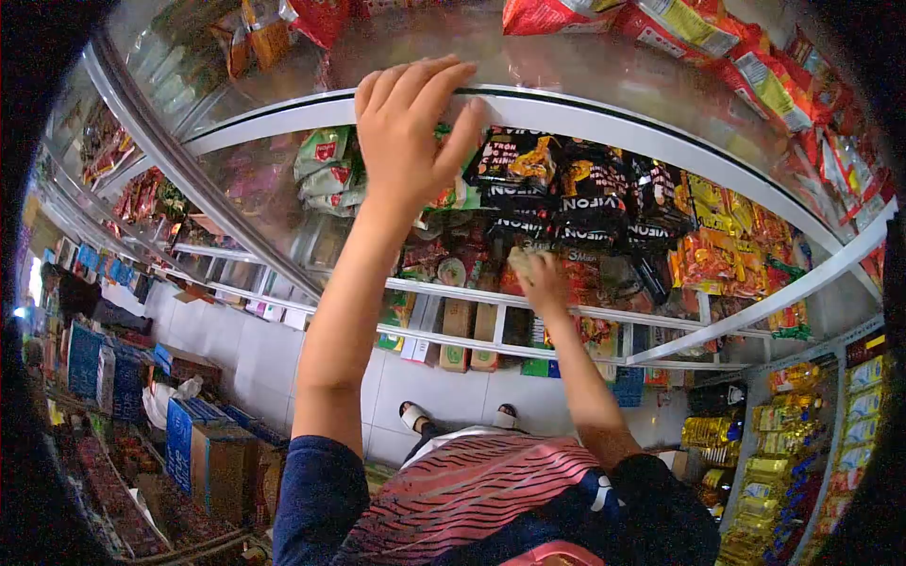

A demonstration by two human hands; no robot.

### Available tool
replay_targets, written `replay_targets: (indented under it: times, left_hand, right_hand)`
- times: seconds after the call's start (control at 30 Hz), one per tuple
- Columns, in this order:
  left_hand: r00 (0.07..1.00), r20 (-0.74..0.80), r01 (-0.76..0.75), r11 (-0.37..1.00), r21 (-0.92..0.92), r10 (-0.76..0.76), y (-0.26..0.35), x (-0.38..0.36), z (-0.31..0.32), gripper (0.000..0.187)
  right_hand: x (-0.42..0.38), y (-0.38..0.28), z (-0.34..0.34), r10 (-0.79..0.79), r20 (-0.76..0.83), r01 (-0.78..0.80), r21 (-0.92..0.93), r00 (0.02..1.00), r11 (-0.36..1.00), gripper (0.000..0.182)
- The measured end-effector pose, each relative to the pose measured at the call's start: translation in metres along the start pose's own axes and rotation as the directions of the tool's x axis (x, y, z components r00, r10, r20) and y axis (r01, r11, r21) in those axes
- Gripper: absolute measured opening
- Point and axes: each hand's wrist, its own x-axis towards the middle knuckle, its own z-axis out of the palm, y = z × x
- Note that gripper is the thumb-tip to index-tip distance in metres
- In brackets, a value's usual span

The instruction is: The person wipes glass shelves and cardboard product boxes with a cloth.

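My left hand (401,132) grips the white front edge of a shelf (585,115), its fingers bent over the top and the thumb lying along the front. Lower down, my right hand (542,283) is closed on a pale, crumpled cloth (519,260), just in front of the stocked packets; its fingers are partly hidden. Behind it stand black noodle packets (593,193) and dark red packets (578,269). Beside my left wrist are green-and-white packets (323,170).
Orange and yellow packets (713,255) fill the shelf's right side. Red bags (679,28) lie on the shelf above. Bottles of yellow oil (769,443) stand at right. Blue and brown boxes (222,462) are stacked at left on the tiled floor (245,349). A metal upright (203,189) rises at left.
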Motion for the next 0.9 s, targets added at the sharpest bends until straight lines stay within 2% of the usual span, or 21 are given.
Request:
replay_targets:
  times: [0.1, 0.13, 0.2, 0.23, 0.27, 0.3, 0.33, 0.37, 0.4, 0.43, 0.47, 0.5, 0.53, 0.57, 0.6, 0.63, 0.7, 0.73, 0.83, 0.87, 0.9]
  left_hand:
    - [0.997, 0.070, -0.020, 1.000, -0.001, 0.020, -0.001, 0.000, -0.006, 0.026]
    - [0.996, 0.093, -0.006, 1.000, -0.015, 0.007, 0.000, 0.001, -0.008, 0.026]
    - [0.994, 0.110, 0.012, 1.000, -0.020, -0.009, 0.005, -0.005, -0.012, 0.026]
    - [0.999, -0.030, 0.032, 0.998, -0.053, -0.034, 0.012, -0.019, -0.010, 0.028]
    - [0.984, -0.165, 0.047, 0.995, -0.090, -0.061, 0.020, -0.036, -0.007, 0.030]
    - [0.994, -0.101, 0.028, 0.989, -0.144, -0.042, 0.031, -0.059, 0.002, 0.034]
    - [0.998, 0.048, 0.038, 0.970, -0.239, -0.028, 0.050, -0.078, 0.011, 0.036]
    - [0.962, 0.260, 0.169, 0.921, -0.351, -0.078, 0.073, -0.098, 0.020, 0.035]
    - [0.938, 0.328, 0.256, 0.866, -0.429, -0.115, 0.095, -0.125, 0.044, 0.037]
    - [0.874, 0.476, 0.342, 0.823, -0.454, -0.101, 0.112, -0.156, 0.063, 0.045]
    - [0.860, 0.509, 0.337, 0.794, -0.506, -0.041, 0.120, -0.182, 0.080, 0.042]
    - [0.798, 0.600, 0.405, 0.785, -0.468, -0.054, 0.128, -0.226, 0.102, 0.042]
    - [0.675, 0.728, 0.537, 0.754, -0.378, -0.116, 0.128, -0.245, 0.104, 0.038]
    - [0.684, 0.714, 0.538, 0.764, -0.356, -0.149, 0.128, -0.253, 0.106, 0.038]
    - [0.726, 0.679, 0.452, 0.818, -0.356, -0.106, 0.128, -0.257, 0.112, 0.037]
    - [0.757, 0.651, 0.366, 0.865, -0.344, -0.062, 0.126, -0.258, 0.115, 0.036]
    - [0.697, 0.711, 0.313, 0.931, -0.188, -0.091, 0.117, -0.244, 0.098, 0.032]
    - [0.664, 0.733, 0.329, 0.938, -0.108, -0.148, 0.107, -0.251, 0.098, 0.030]
    - [0.705, 0.646, 0.310, 0.946, 0.090, -0.292, 0.061, -0.273, 0.081, 0.029]
    - [0.519, 0.782, 0.563, 0.826, -0.009, -0.345, 0.040, -0.273, 0.068, 0.037]
    - [0.656, 0.694, 0.394, 0.919, 0.018, -0.295, 0.016, -0.286, 0.059, 0.038]
  right_hand:
    - [0.006, 0.011, -0.021, 0.016, 0.074, -0.021, 0.057, 0.997, 0.998, 0.034]
    - [0.001, 0.019, -0.032, 0.067, 0.014, -0.068, 0.136, 0.998, 0.988, 0.035]
    - [-0.008, 0.042, -0.060, 0.260, 0.044, -0.264, 0.184, 0.965, 0.947, 0.036]
    - [-0.013, 0.049, -0.064, 0.392, -0.044, -0.378, 0.182, 0.919, 0.908, 0.036]
    - [-0.014, 0.045, -0.064, 0.385, -0.041, -0.372, 0.179, 0.922, 0.911, 0.036]
    - [-0.015, 0.036, -0.062, 0.363, -0.018, -0.362, 0.057, 0.932, 0.931, 0.037]
    - [-0.015, 0.032, -0.061, 0.344, 0.005, -0.343, -0.064, 0.939, 0.937, 0.038]
    - [-0.017, 0.040, -0.044, 0.187, -0.022, -0.182, 0.135, 0.982, 0.974, 0.041]
    - [-0.020, 0.039, -0.034, 0.082, -0.030, -0.069, 0.308, 0.996, 0.949, 0.040]
    - [-0.023, 0.036, -0.021, -0.027, -0.055, 0.050, 0.471, 0.998, 0.881, 0.040]
    - [-0.024, 0.037, -0.007, 0.151, 0.037, -0.136, 0.673, 0.988, 0.727, 0.037]
    - [-0.025, 0.039, 0.007, 0.323, 0.127, -0.281, 0.825, 0.938, 0.491, 0.034]
    - [-0.018, 0.027, -0.017, 0.325, 0.230, -0.392, 0.658, 0.917, 0.643, 0.029]
    - [-0.012, 0.021, -0.030, 0.342, 0.316, -0.458, 0.449, 0.885, 0.767, 0.025]
    - [-0.018, 0.034, -0.019, 0.393, 0.133, -0.388, 0.607, 0.910, 0.694, 0.022]
    - [-0.027, 0.052, -0.008, 0.459, -0.032, -0.286, 0.744, 0.888, 0.604, 0.018]
    - [-0.029, 0.066, -0.012, 0.497, -0.040, -0.244, 0.835, 0.867, 0.494, 0.017]
    - [-0.028, 0.065, -0.017, 0.485, 0.013, -0.277, 0.834, 0.874, 0.477, 0.017]
    - [-0.027, 0.067, -0.020, 0.439, 0.077, -0.329, 0.780, 0.895, 0.533, 0.018]
    - [-0.025, 0.059, -0.026, 0.443, 0.073, -0.340, 0.755, 0.893, 0.561, 0.018]
    - [-0.024, 0.051, -0.032, 0.450, 0.065, -0.352, 0.727, 0.890, 0.589, 0.019]
